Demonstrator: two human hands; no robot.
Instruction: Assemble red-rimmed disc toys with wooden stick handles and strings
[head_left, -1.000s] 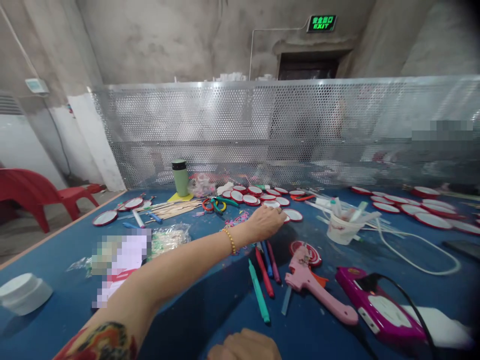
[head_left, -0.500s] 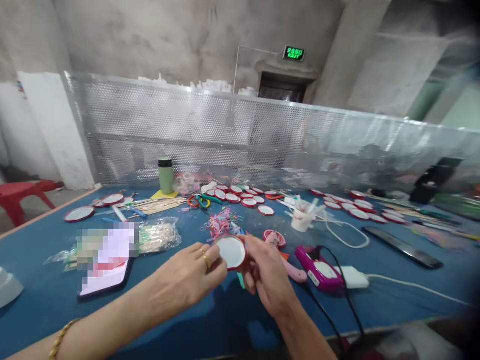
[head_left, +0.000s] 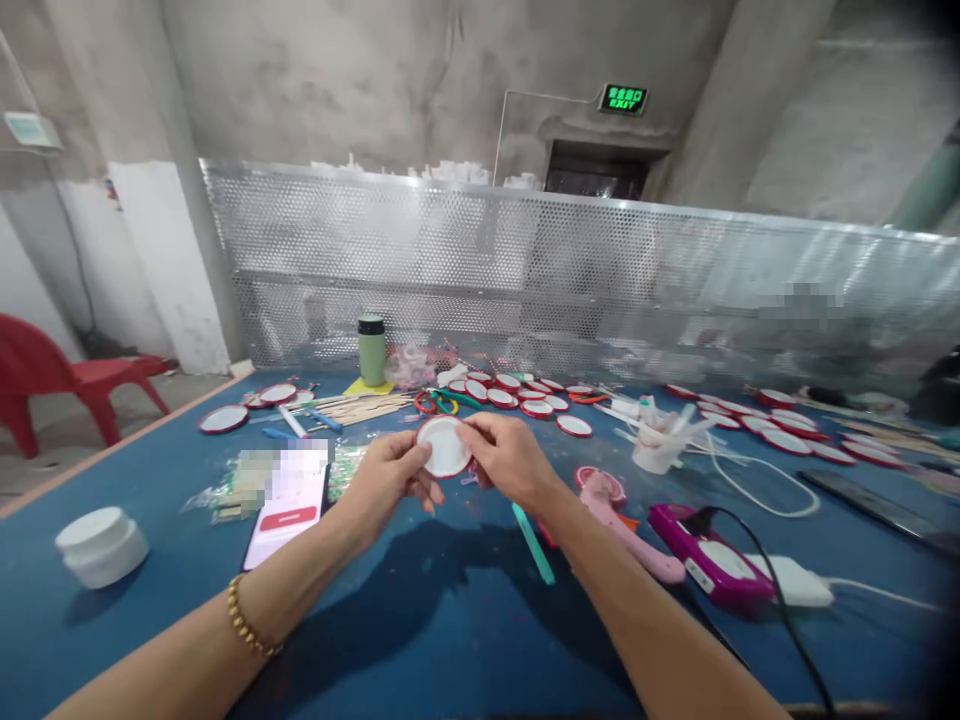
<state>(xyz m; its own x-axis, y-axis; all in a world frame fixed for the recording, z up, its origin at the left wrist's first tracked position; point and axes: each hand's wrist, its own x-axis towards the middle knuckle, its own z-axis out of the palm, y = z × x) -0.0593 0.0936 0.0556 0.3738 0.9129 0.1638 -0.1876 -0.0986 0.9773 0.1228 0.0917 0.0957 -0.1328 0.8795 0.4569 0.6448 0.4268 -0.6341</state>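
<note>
A small round white disc with a red rim is held up over the table, its white face towards me. My left hand pinches its left edge between thumb and fingers. At the opposite edge my right hand grips it, thumb resting on the white face. Both hands hide part of the rim. On the blue table under my right wrist lies a turquoise stick-shaped tool. Similar red-rimmed discs lie in a loose group beyond my hands.
To the left are a white jar, a lit phone and a green tumbler. On the right stand a white cup of sticks, a pink handled tool and a purple device with cables. A perforated metal screen borders the back.
My hands have moved farther from me with the disc, and my right thumb now lies on its face. The view has shifted left, bringing the whole white jar and a red chair into sight.
</note>
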